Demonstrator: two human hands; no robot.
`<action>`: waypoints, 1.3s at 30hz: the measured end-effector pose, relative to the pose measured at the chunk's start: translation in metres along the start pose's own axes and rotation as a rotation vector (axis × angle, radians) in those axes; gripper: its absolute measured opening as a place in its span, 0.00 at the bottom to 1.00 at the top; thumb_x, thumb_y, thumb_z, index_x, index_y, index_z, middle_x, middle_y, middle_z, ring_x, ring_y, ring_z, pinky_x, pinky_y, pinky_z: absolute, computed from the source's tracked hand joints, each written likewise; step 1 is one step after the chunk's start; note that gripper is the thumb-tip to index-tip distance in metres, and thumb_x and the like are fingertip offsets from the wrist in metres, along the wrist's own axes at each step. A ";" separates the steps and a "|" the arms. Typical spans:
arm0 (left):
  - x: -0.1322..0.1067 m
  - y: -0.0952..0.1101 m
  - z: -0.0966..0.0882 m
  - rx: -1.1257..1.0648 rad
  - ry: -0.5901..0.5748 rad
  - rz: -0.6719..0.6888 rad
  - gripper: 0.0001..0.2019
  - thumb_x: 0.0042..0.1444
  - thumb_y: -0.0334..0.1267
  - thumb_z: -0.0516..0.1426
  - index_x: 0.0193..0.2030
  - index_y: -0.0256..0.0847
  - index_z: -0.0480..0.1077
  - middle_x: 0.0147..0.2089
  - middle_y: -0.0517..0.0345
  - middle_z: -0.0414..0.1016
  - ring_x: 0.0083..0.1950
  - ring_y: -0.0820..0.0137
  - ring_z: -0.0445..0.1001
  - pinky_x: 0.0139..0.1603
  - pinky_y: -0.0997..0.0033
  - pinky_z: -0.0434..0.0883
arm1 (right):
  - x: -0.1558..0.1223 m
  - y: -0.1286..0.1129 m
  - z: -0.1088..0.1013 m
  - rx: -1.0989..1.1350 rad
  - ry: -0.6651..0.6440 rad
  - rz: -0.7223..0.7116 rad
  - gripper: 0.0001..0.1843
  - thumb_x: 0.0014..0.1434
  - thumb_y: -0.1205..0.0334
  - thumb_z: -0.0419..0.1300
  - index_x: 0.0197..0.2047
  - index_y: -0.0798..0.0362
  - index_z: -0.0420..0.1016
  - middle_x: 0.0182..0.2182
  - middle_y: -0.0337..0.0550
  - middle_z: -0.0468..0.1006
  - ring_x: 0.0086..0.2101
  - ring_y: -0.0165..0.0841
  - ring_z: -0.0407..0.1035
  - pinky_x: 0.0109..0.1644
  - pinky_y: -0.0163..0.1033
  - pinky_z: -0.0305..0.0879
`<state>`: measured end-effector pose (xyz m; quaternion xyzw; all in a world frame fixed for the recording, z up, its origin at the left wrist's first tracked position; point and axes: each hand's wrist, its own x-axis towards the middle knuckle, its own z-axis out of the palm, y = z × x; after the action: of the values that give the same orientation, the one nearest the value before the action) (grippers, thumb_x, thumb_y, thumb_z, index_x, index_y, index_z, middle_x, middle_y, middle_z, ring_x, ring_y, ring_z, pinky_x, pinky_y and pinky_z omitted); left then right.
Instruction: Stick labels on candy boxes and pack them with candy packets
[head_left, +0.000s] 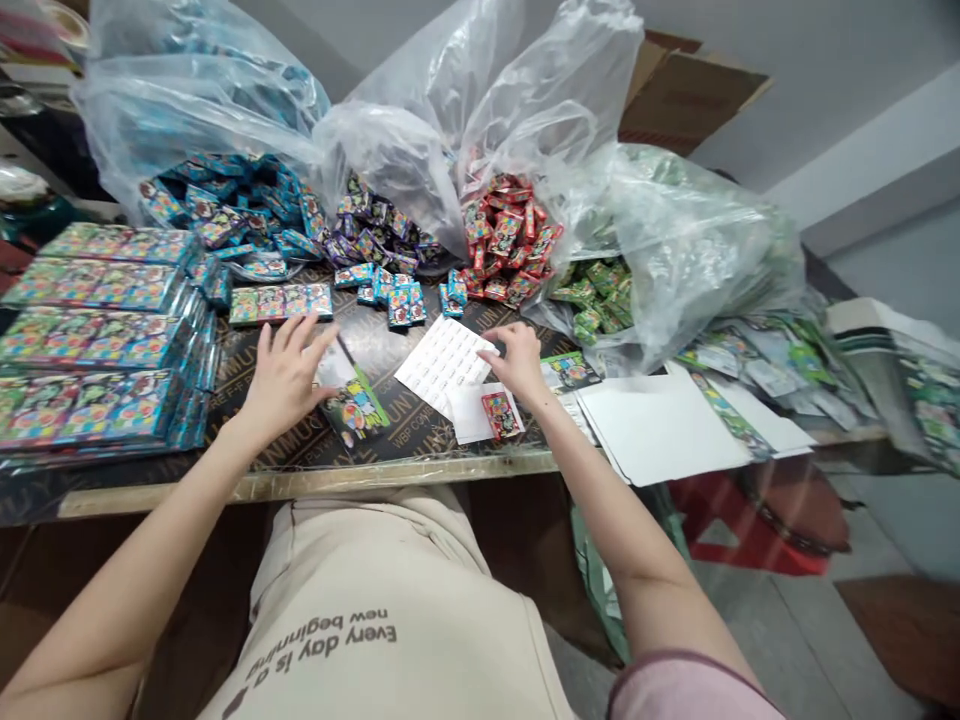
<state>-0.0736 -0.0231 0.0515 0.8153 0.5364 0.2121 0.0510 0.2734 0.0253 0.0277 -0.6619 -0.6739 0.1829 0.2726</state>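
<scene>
My left hand (289, 378) is open, its fingers spread over the dark tabletop. Its thumb reaches the edge of a printed card (358, 405) with a green strip and colourful pictures. With thumb and forefinger, my right hand (519, 362) pinches the right edge of a white sheet of small printed stickers (444, 362). Partly under that sheet lies a plain white piece of paper (469, 415), with a small red box (500, 415) on it. A row of small boxes (281, 303) in several colours lies just beyond my left fingers.
Stacks of wrapped box sets (90, 340) stand at left. Clear plastic bags hold blue (247, 205), purple (382, 230), red (510, 240) and green small boxes (600, 295). White cards (660, 425) lie at right. The table's front edge (300, 482) runs close to my body.
</scene>
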 end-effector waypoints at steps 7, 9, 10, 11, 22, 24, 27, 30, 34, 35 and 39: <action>0.019 0.001 0.045 0.145 -0.716 0.329 0.43 0.34 0.31 0.70 0.61 0.48 0.62 0.64 0.44 0.63 0.67 0.47 0.57 0.64 0.32 0.40 | -0.023 0.064 0.019 -0.296 -0.235 -0.033 0.02 0.51 0.65 0.62 0.28 0.52 0.77 0.34 0.46 0.71 0.43 0.43 0.60 0.46 0.46 0.52; 0.028 0.001 0.052 0.145 -0.760 0.339 0.41 0.30 0.33 0.71 0.56 0.44 0.66 0.58 0.44 0.68 0.61 0.48 0.64 0.63 0.33 0.45 | -0.026 0.065 0.023 -0.266 -0.226 -0.057 0.03 0.51 0.67 0.62 0.26 0.53 0.75 0.32 0.45 0.71 0.42 0.42 0.61 0.46 0.45 0.53; 0.032 0.001 0.054 0.140 -0.756 0.339 0.39 0.28 0.35 0.72 0.53 0.42 0.68 0.54 0.44 0.70 0.57 0.48 0.66 0.62 0.35 0.48 | -0.028 0.065 0.023 -0.248 -0.224 -0.072 0.04 0.51 0.67 0.61 0.26 0.53 0.73 0.32 0.45 0.71 0.41 0.41 0.61 0.46 0.44 0.53; 0.035 0.001 0.054 0.124 -0.746 0.335 0.36 0.27 0.36 0.72 0.49 0.41 0.69 0.51 0.44 0.71 0.54 0.49 0.68 0.60 0.39 0.52 | -0.030 0.065 0.024 -0.227 -0.223 -0.088 0.04 0.51 0.68 0.60 0.25 0.53 0.71 0.32 0.45 0.71 0.40 0.40 0.61 0.45 0.43 0.54; 0.032 0.014 0.000 -0.699 -0.120 -0.034 0.19 0.50 0.42 0.62 0.49 0.43 0.67 0.35 0.62 0.71 0.35 0.70 0.70 0.36 0.74 0.66 | -0.043 0.069 0.010 0.007 -0.213 -0.074 0.04 0.60 0.64 0.49 0.34 0.51 0.63 0.29 0.41 0.72 0.31 0.35 0.66 0.38 0.40 0.60; 0.022 0.020 0.004 -0.813 0.009 -0.120 0.17 0.50 0.42 0.62 0.46 0.42 0.68 0.37 0.61 0.72 0.37 0.70 0.71 0.38 0.73 0.68 | -0.043 0.057 0.010 0.114 -0.121 -0.055 0.06 0.59 0.59 0.53 0.39 0.51 0.64 0.33 0.43 0.73 0.32 0.36 0.67 0.39 0.42 0.63; 0.008 0.030 0.019 -0.905 0.123 -0.209 0.14 0.48 0.41 0.63 0.41 0.40 0.70 0.37 0.59 0.74 0.37 0.70 0.72 0.41 0.72 0.69 | -0.043 0.014 0.017 0.383 0.029 -0.053 0.24 0.53 0.53 0.62 0.52 0.50 0.62 0.43 0.46 0.72 0.38 0.36 0.69 0.42 0.44 0.67; 0.001 0.039 0.027 -0.925 0.143 -0.221 0.14 0.49 0.40 0.63 0.42 0.39 0.71 0.39 0.57 0.75 0.38 0.70 0.73 0.42 0.71 0.70 | -0.046 -0.049 0.024 0.684 0.001 -0.126 0.32 0.54 0.52 0.63 0.59 0.45 0.57 0.47 0.45 0.74 0.44 0.35 0.71 0.47 0.44 0.68; 0.000 0.047 0.016 -0.881 0.151 -0.144 0.12 0.50 0.40 0.64 0.40 0.39 0.75 0.38 0.54 0.77 0.40 0.68 0.74 0.43 0.69 0.70 | -0.053 -0.112 0.030 0.848 -0.105 -0.184 0.27 0.55 0.55 0.64 0.57 0.43 0.62 0.38 0.40 0.78 0.39 0.35 0.74 0.46 0.44 0.70; 0.000 0.048 0.011 -0.879 0.152 -0.126 0.10 0.51 0.40 0.64 0.39 0.39 0.76 0.37 0.54 0.77 0.39 0.68 0.74 0.42 0.69 0.71 | -0.054 -0.119 0.031 0.851 -0.106 -0.183 0.25 0.55 0.56 0.63 0.56 0.44 0.64 0.35 0.39 0.78 0.37 0.34 0.74 0.45 0.44 0.71; 0.001 0.048 -0.004 -0.921 0.146 -0.133 0.09 0.52 0.41 0.63 0.35 0.38 0.78 0.33 0.53 0.78 0.34 0.69 0.76 0.35 0.72 0.72 | -0.057 -0.127 0.030 0.872 -0.106 -0.165 0.23 0.53 0.59 0.65 0.52 0.46 0.67 0.31 0.37 0.77 0.34 0.32 0.74 0.43 0.42 0.71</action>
<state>-0.0339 -0.0427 0.0703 0.6546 0.4398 0.4810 0.3831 0.1534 -0.0354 0.0742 -0.4187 -0.5974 0.4612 0.5050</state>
